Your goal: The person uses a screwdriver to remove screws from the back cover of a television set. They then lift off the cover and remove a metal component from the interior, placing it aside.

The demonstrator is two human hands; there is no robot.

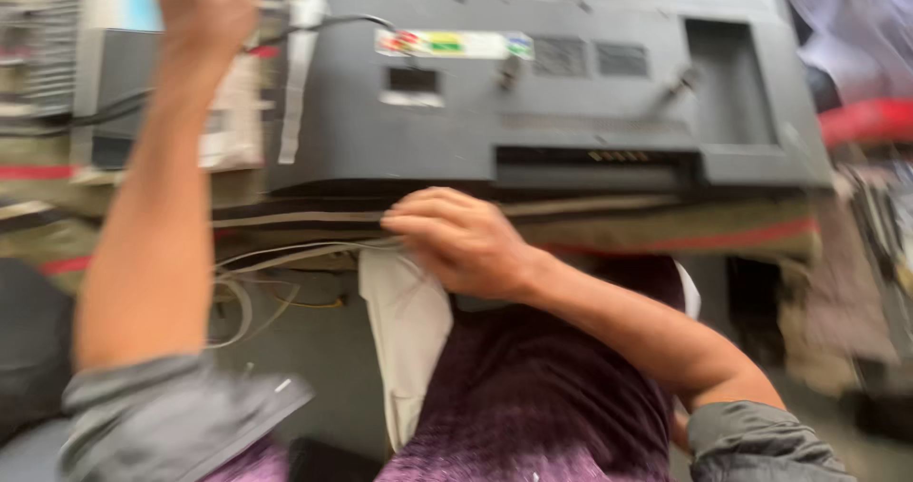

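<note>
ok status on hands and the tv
Left hand raised at tv top edge. Right hand on cables below it. White cloth hangs beneath.

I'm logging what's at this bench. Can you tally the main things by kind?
Hands: 2, left hand raised at the panel's top corner, right hand at its lower edge
Dark grey flat-screen back panel: 1
White cloth: 1
Colourful sticker strip: 1
Total: 5

The TV back (571, 92) is matt grey plastic, with a glossy coloured sticker (455, 44). Beneath it lies striped woven cloth (666, 230); a smooth white cloth (409, 330) hangs lower.
</note>
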